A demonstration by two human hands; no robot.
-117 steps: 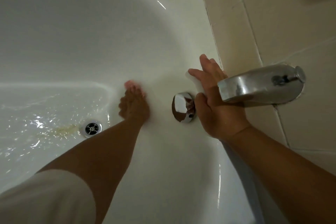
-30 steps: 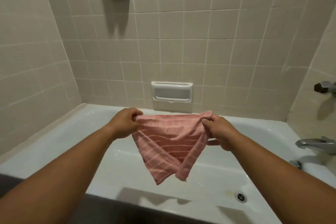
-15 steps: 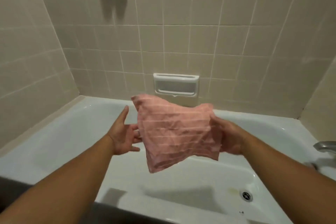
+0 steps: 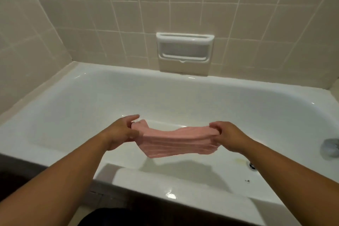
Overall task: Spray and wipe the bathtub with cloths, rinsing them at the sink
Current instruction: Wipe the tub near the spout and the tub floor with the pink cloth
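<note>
1. A person's two hands hold a pink striped cloth [image 4: 176,141] stretched out over a white bathtub [image 4: 88,97], seen from a head-worn camera looking down.
2. The left hand [image 4: 121,132] pinches the cloth's left end between thumb and curled fingers, with one finger pointing out towards the far wall.
3. The right hand [image 4: 225,134] grips the right end, its fingers curled tight round the bunched fabric.
4. The cloth hangs in the air between the hands, folded in layers and sagging in the middle, above the tub's floor and nearer the front rim than the back; it touches nothing but the hands.
5. Its shadow falls on the tub floor just below.
6. A drain [image 4: 252,166] sits in the floor towards the right end, with a yellowish stain [image 4: 240,160] just beside it.
7. A metal spout [image 4: 331,147] shows blurred at the right edge.
8. A white recessed soap dish [image 4: 184,49] is set in the beige tiled wall [image 4: 110,14] above the back rim.
</note>
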